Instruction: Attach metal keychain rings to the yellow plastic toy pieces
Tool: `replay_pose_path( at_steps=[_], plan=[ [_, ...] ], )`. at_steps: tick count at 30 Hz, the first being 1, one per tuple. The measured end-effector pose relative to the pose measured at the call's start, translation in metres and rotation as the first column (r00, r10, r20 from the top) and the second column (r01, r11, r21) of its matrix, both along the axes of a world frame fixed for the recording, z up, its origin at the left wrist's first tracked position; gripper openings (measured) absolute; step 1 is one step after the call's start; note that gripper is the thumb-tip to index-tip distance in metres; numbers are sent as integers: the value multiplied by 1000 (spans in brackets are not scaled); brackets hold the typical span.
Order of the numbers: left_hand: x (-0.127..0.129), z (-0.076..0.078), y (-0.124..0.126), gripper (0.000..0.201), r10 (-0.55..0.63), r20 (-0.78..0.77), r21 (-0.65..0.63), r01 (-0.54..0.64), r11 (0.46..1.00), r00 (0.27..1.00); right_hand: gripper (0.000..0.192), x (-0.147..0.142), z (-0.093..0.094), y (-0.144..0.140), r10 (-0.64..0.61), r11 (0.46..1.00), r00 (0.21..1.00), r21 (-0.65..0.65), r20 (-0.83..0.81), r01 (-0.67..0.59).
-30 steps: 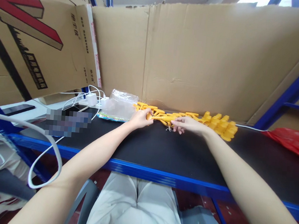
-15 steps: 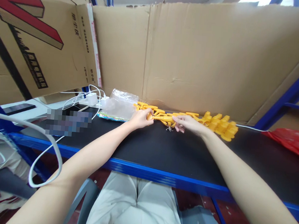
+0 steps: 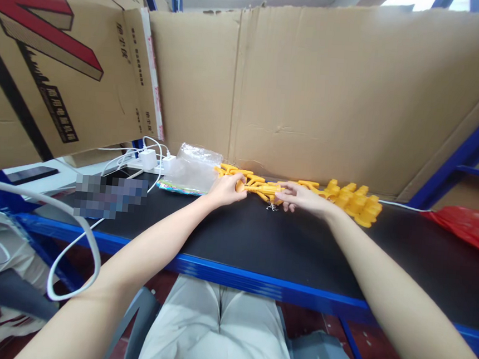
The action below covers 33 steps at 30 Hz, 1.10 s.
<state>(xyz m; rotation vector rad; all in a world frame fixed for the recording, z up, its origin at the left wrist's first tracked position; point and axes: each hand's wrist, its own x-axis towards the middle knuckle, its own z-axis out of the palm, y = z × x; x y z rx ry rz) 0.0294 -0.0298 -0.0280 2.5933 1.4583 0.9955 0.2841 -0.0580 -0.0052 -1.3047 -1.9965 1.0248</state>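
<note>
My left hand [image 3: 227, 190] is closed around one end of a long yellow plastic part [image 3: 267, 188], which lies sideways just above the black tabletop. At its other end, the fingers of my right hand [image 3: 299, 198] are bent and pinch it. More yellow branching plastic pieces [image 3: 253, 177] lie in a row behind my hands. Right of my right hand stands a cluster of yellow cup-shaped pieces [image 3: 352, 201]. Below the held part is a little heap of small shiny metal bits [image 3: 272, 207], too small to make out.
A clear plastic bag [image 3: 194, 167] lies left of my left hand. White chargers [image 3: 148, 159] and cables sit farther left, beside a blurred patch. A red plastic bag [image 3: 470, 227] is at the right. Cardboard [image 3: 314, 96] walls the back; a blue rail [image 3: 255, 281] edges the front.
The fingers of my right hand have shifted slightly at the right end of the yellow part. My left hand keeps its hold in the same place.
</note>
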Motion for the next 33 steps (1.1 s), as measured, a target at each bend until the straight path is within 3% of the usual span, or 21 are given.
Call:
replay_pose_path(
  at_steps=[3, 9, 33],
  plan=[
    [0, 0, 0, 32, -7, 2, 0, 7, 1000, 1000, 62, 2, -1, 2, -22, 998, 1000, 55, -16, 23],
    [0, 1, -1, 32, -4, -1, 6, 4, 1000, 1000, 52, 1, -4, 5, -9, 995, 998, 101, -70, 16],
    [0, 0, -2, 30, -16, -11, 40, 16, 999, 1000, 45, -4, 3, -3, -26, 997, 999, 77, -33, 28]
  ],
)
